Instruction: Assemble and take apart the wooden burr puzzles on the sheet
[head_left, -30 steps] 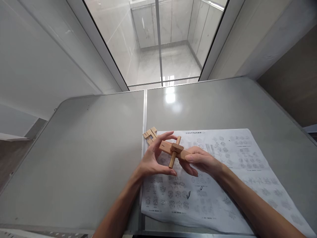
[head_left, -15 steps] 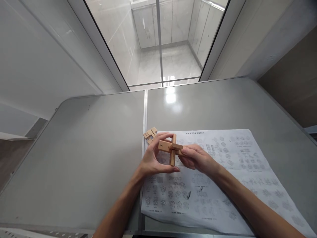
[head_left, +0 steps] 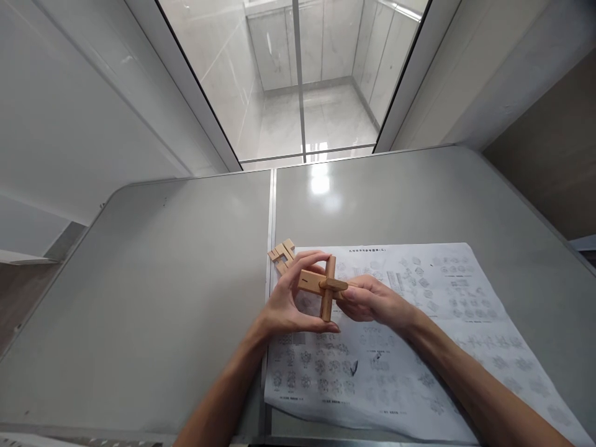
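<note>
Several interlocked wooden pieces form a cross shape held above the printed sheet. My left hand wraps round it from the left, with fingertips at the top end of the upright piece and the thumb at its bottom end. From the right, my right hand pinches the right end of the crossing pieces. One flat piece with a small dark slot points left inside my left hand. Some of the right fingers are hidden behind the wood.
More notched wooden blocks lie by the sheet's upper left corner. A large paper sheet with printed diagrams covers part of the grey table. A metal seam runs down the table. Beyond its far edge is a glass panel.
The wooden assembly has shifted slightly down and right, and its upright piece leans a little more to the right at the top. Both hands keep hold of it.
</note>
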Demonstrator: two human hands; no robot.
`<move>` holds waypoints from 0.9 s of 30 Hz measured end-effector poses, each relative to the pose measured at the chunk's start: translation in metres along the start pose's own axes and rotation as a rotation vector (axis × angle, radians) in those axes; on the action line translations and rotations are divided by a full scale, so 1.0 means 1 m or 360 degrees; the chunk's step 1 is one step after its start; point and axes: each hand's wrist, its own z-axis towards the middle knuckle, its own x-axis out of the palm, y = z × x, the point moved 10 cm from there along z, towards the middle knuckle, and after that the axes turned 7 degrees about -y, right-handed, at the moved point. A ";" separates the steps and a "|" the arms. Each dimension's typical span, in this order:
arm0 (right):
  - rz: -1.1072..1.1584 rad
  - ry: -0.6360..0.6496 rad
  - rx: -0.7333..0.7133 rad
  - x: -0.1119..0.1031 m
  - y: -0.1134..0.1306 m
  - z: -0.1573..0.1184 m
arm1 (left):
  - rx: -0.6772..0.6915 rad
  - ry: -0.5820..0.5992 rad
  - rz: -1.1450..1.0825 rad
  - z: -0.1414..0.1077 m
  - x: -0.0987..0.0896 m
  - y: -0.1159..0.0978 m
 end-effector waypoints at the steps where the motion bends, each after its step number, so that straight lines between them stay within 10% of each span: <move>1: -0.0021 -0.0012 -0.0006 0.000 0.000 0.000 | -0.0011 0.0011 -0.0005 0.000 0.000 0.001; 27: -0.0191 -0.0525 -0.0020 -0.020 0.013 0.004 | 0.0343 -0.0193 0.0580 -0.001 -0.004 -0.032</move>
